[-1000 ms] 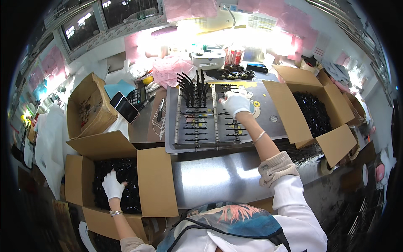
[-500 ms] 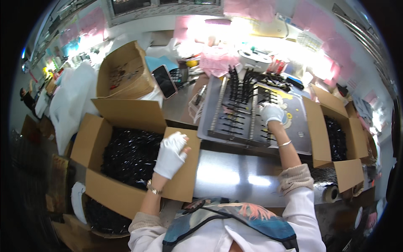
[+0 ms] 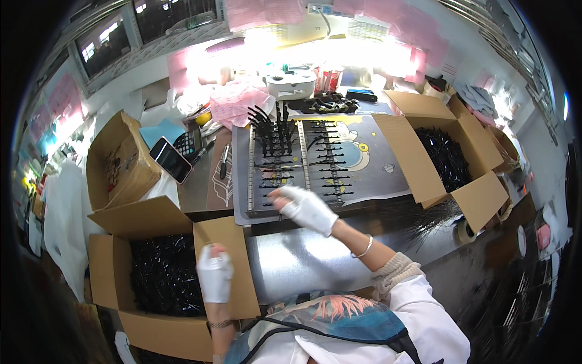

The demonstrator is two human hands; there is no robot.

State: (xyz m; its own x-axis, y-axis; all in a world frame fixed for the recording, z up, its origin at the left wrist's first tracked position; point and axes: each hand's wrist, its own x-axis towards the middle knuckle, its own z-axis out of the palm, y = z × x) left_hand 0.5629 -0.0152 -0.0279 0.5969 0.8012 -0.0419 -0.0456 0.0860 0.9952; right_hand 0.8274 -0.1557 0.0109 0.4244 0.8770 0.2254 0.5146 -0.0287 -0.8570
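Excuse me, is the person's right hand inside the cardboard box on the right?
No, the right hand is outside that cardboard box, well to its left, near the front edge of the metal rack.

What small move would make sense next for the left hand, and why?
Probably moving the left hand toward the near end of the rack: the right hand is at that end, while the left is apart from it, by the right flap of the box. Whether the left holds anything is unclear.
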